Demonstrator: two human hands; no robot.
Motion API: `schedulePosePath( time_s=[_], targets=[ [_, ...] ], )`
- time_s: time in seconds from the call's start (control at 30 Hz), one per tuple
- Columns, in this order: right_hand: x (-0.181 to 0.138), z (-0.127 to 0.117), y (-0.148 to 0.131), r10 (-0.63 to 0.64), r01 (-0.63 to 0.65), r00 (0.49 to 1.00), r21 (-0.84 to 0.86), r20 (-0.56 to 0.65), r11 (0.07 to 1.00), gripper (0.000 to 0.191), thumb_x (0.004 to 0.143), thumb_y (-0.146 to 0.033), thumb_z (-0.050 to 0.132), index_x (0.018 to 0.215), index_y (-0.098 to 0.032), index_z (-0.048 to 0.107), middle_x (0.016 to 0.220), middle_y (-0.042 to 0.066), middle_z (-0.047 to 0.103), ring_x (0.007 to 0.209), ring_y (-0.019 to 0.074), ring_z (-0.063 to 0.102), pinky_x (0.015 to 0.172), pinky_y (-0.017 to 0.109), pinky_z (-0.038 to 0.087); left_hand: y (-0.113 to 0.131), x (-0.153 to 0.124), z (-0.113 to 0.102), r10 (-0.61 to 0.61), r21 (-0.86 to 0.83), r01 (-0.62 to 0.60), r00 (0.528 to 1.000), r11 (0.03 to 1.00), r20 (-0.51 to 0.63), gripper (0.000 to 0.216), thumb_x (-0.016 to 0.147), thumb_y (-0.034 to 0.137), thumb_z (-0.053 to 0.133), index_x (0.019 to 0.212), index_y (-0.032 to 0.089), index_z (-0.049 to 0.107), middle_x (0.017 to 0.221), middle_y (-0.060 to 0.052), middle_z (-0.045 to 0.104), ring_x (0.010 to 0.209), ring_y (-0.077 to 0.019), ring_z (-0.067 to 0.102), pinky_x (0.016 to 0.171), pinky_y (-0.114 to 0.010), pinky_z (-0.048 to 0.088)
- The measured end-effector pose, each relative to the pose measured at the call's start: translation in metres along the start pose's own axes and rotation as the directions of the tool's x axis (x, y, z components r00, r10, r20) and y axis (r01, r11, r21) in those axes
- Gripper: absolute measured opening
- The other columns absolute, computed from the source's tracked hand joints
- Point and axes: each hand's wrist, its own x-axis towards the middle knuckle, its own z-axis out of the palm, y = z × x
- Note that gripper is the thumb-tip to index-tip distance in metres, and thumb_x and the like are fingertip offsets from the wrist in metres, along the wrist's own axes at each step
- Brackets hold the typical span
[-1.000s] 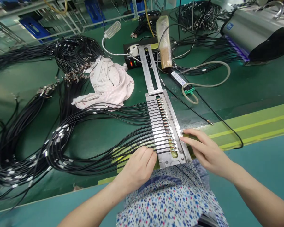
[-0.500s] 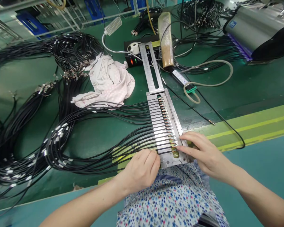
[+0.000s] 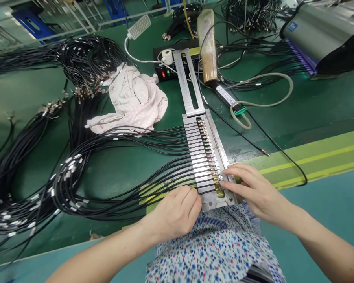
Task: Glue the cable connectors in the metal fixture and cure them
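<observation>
A slotted metal fixture (image 3: 199, 163) lies at the table's front edge, with several black cables (image 3: 162, 165) laid side by side across it. Their small metal connector ends (image 3: 208, 146) line up over the slot. At the fixture's lower left side, my left hand (image 3: 178, 208) is closed around the lowest cable, its fingertips hidden from view. My right hand (image 3: 253, 190) is open on the opposite side, with fingers stretched onto the fixture's right edge and a fingertip touching near the lowest connectors. A slotted metal plate (image 3: 181, 80) extends from the fixture's far end.
Bundled black cables (image 3: 88, 59) cover the left side. A crumpled pale cloth (image 3: 135, 102) lies behind the fixture. Behind stand a small lamp (image 3: 139, 27) and a black box (image 3: 162, 74). A tape-wrapped handle tool (image 3: 208, 59) and a silver machine with purple light (image 3: 327, 37) are to the right.
The view has shifted slightly. Both hands keep nearly the same place and pose at the fixture; no cable is visibly added or removed.
</observation>
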Motion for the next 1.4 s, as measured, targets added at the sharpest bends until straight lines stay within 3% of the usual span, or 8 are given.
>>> schedulePosePath(
  time_s=[0.3,0.5,0.73,0.97,1.1,1.27,1.4],
  targets=[
    [-0.005,0.002,-0.001,0.020,-0.020,0.999,0.014,-0.032,1.000,0.047,0.074,0.005,0.034,0.109,-0.017,0.056,0.120,0.013,0.052,0.118,0.0260,0.042,0.091,0.048,0.045,-0.006,0.006,-0.010,0.044,-0.009,-0.044,0.998,0.999,0.041,0.019,0.089,0.007,0.037,0.086,0.008,0.056,0.076,-0.008,0.058,0.068,-0.0165,0.054,0.065,-0.033,0.050],
    [-0.010,0.007,-0.001,-0.005,0.005,1.000,-0.106,-0.002,0.994,0.049,0.075,0.004,0.036,0.113,-0.020,0.057,0.119,0.013,0.054,0.119,0.0277,0.042,0.088,0.049,0.045,-0.010,0.009,-0.013,0.048,-0.032,-0.046,0.998,0.998,0.048,0.021,0.090,0.007,0.035,0.086,0.010,0.055,0.076,-0.008,0.057,0.068,-0.0163,0.052,0.063,-0.031,0.048],
    [-0.001,0.006,-0.007,-0.117,0.122,0.992,-0.291,0.035,0.949,0.023,0.084,-0.008,0.043,0.097,-0.013,0.062,0.104,0.012,0.059,0.108,0.0268,0.047,0.092,0.050,0.041,-0.011,0.008,-0.008,0.021,-0.077,-0.010,0.991,0.997,0.136,0.020,0.090,0.009,0.036,0.084,0.010,0.056,0.075,-0.007,0.054,0.067,-0.0172,0.047,0.059,-0.031,0.044],
    [0.010,0.010,-0.003,-0.185,0.190,0.982,-0.294,0.045,0.937,0.021,0.086,-0.012,0.043,0.077,-0.014,0.062,0.095,0.010,0.059,0.101,0.0247,0.049,0.091,0.048,0.040,-0.006,-0.009,0.008,-0.023,-0.114,0.040,0.989,0.993,0.149,0.025,0.092,0.013,0.038,0.112,0.009,0.053,0.084,-0.008,0.056,0.074,-0.0172,0.048,0.065,-0.032,0.042],
    [0.006,0.012,-0.002,-0.137,0.133,0.991,-0.244,0.001,0.961,0.019,0.084,-0.009,0.044,0.085,-0.014,0.062,0.099,0.010,0.059,0.103,0.0243,0.048,0.090,0.047,0.042,-0.001,-0.017,0.013,-0.127,-0.106,0.143,0.981,0.984,0.147,0.030,0.089,0.012,0.041,0.118,0.013,0.052,0.097,-0.010,0.058,0.081,-0.0199,0.047,0.068,-0.035,0.039],
    [0.005,0.012,-0.018,-0.075,0.065,0.997,-0.228,-0.037,0.971,0.033,0.083,-0.006,0.039,0.108,-0.017,0.059,0.107,0.011,0.058,0.109,0.0266,0.045,0.091,0.051,0.039,0.004,-0.016,0.006,-0.164,-0.067,0.184,0.958,0.981,0.237,0.037,0.086,0.011,0.044,0.122,0.014,0.050,0.103,-0.011,0.057,0.084,-0.0215,0.045,0.070,-0.037,0.039],
    [0.009,0.017,-0.029,-0.042,0.038,0.999,-0.248,-0.007,0.968,0.031,0.083,-0.008,0.039,0.104,-0.016,0.061,0.106,0.011,0.059,0.110,0.0277,0.046,0.093,0.053,0.038,0.005,-0.013,0.003,-0.155,-0.070,0.179,0.951,0.981,0.266,0.039,0.085,0.009,0.043,0.123,0.013,0.048,0.105,-0.011,0.056,0.084,-0.0217,0.043,0.070,-0.037,0.038]
  ],
)
